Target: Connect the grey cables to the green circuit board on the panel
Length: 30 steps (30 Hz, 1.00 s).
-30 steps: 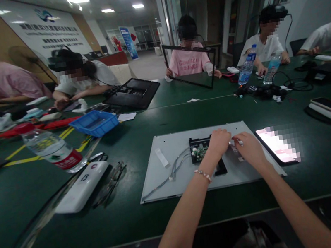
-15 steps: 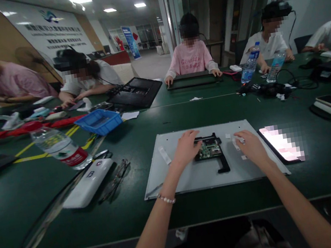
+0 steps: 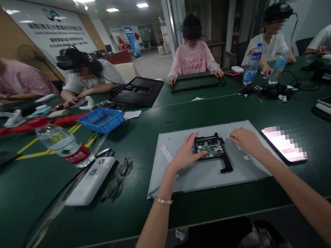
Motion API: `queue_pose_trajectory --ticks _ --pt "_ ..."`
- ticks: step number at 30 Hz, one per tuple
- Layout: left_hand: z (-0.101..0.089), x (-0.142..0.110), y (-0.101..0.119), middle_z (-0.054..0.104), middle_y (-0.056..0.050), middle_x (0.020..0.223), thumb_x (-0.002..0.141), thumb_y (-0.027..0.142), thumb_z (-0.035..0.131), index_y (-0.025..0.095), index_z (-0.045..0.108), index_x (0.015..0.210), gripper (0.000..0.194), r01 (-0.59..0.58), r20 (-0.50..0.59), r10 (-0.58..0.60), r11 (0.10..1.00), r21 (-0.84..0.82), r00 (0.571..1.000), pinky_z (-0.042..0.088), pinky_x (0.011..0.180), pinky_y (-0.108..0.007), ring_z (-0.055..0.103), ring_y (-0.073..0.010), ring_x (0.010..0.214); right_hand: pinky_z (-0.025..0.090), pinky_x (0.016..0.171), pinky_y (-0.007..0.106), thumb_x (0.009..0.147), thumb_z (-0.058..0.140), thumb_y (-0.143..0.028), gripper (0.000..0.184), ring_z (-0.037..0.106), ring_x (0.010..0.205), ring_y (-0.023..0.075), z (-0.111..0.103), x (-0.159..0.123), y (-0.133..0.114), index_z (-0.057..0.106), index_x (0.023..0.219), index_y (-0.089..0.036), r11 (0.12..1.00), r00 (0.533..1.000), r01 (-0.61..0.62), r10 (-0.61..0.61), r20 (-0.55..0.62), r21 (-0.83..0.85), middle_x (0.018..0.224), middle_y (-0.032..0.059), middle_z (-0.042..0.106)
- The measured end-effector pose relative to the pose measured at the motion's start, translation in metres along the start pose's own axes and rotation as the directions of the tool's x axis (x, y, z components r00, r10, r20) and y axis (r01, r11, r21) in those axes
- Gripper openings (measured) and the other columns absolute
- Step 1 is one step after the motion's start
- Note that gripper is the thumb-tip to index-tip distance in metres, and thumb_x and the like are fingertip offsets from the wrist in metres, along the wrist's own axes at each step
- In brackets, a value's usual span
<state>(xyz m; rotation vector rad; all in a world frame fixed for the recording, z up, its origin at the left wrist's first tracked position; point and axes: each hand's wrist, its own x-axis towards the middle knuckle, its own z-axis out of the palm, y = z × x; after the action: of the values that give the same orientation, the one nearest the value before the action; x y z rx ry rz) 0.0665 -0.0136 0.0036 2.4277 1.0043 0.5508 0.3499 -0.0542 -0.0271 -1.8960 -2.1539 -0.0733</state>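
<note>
A flat, light-grey panel (image 3: 190,181) lies on the table in front of me. A black bracket (image 3: 226,162) with a green circuit board (image 3: 212,149) sits on it. My left hand (image 3: 184,154) is at the bracket's left side, thumb and fingers spread apart, the thumb over the board. To the right of the bracket, my right hand (image 3: 245,140) has its fingertips pinched at a small white sticker on the panel. Other small white bits (image 3: 246,157) lie below that hand. A white strip (image 3: 166,153) is stuck on the panel's left part.
Right of the panel lies a lit phone (image 3: 282,145). To the left are a white power bank (image 3: 89,182), glasses (image 3: 118,179), a water bottle (image 3: 65,144) and a blue tray (image 3: 102,121). Across the table, a person holds a black frame (image 3: 197,87).
My left hand has moved off the right side to the board's left edge. My right hand has closed at the white sticker. The person opposite has lowered the black frame to the table.
</note>
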Motion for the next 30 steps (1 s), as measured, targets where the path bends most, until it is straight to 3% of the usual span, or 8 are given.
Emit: queue_pose_trajectory --ticks 9,15,19,23,27,30 --pt "0.012 0.006 -0.014 0.030 -0.014 0.144 0.075 0.051 0.062 0.017 0.026 0.140 0.082 -0.018 0.047 0.021 0.999 -0.044 0.999 0.027 0.109 -0.044 0.032 -0.0287 0.131 0.040 0.074 0.027 0.091 0.045 -0.029 0.023 0.059 0.094 0.0205 -0.010 -0.001 -0.009 0.064 0.096 -0.018 0.993 0.998 0.016 -0.009 0.061 -0.117 0.096 0.0085 0.066" --pt "0.011 0.005 -0.014 0.032 -0.013 0.143 0.074 0.052 0.062 0.018 0.027 0.140 0.082 -0.017 0.027 0.018 0.998 -0.055 0.999 0.028 0.108 -0.044 0.034 -0.0292 0.130 0.039 0.070 0.028 0.092 0.040 -0.020 0.025 0.061 0.086 0.0211 -0.011 0.005 -0.006 0.065 0.089 -0.015 0.964 0.992 0.086 -0.059 0.112 -0.252 0.089 0.0101 0.066" --pt "0.011 0.005 -0.013 0.032 -0.014 0.143 0.074 0.053 0.062 0.017 0.025 0.141 0.084 -0.012 0.027 0.014 0.999 -0.048 1.000 0.029 0.108 -0.044 0.035 -0.0293 0.129 0.039 0.071 0.028 0.093 0.040 -0.020 0.025 0.061 0.086 0.0207 -0.013 0.009 -0.008 0.065 0.090 -0.016 0.971 0.996 0.065 -0.049 0.075 -0.230 0.090 0.0099 0.066" --pt "0.013 0.005 -0.015 0.032 -0.016 0.144 0.073 0.053 0.063 0.016 0.017 0.144 0.093 -0.011 0.008 0.011 0.999 -0.045 1.000 0.029 0.108 -0.046 0.034 -0.0305 0.130 0.041 0.075 0.027 0.095 0.037 -0.024 0.027 0.060 0.092 0.0195 -0.020 0.026 -0.030 0.063 0.099 -0.018 0.993 0.999 0.023 -0.027 -0.038 -0.113 0.098 0.0093 0.065" --pt "0.016 0.006 -0.018 0.032 -0.018 0.143 0.071 0.054 0.065 0.014 0.012 0.145 0.099 -0.015 -0.018 0.014 0.999 -0.034 1.000 0.031 0.106 -0.047 0.034 -0.0318 0.130 0.045 0.080 0.029 0.093 0.045 -0.026 0.023 0.058 0.094 0.0186 -0.026 0.049 -0.067 0.062 0.101 -0.016 0.990 0.990 0.141 -0.141 0.018 0.024 0.105 0.0113 0.063" --pt "0.017 0.006 -0.020 0.032 -0.018 0.143 0.071 0.053 0.065 0.014 0.013 0.144 0.098 -0.021 -0.025 0.020 0.999 -0.033 0.999 0.031 0.106 -0.048 0.034 -0.0321 0.130 0.049 0.082 0.038 0.090 0.052 -0.032 0.029 0.058 0.097 0.0195 -0.026 0.058 -0.090 0.055 0.113 -0.016 0.980 0.981 0.186 -0.189 0.037 0.072 0.114 0.0093 0.057"
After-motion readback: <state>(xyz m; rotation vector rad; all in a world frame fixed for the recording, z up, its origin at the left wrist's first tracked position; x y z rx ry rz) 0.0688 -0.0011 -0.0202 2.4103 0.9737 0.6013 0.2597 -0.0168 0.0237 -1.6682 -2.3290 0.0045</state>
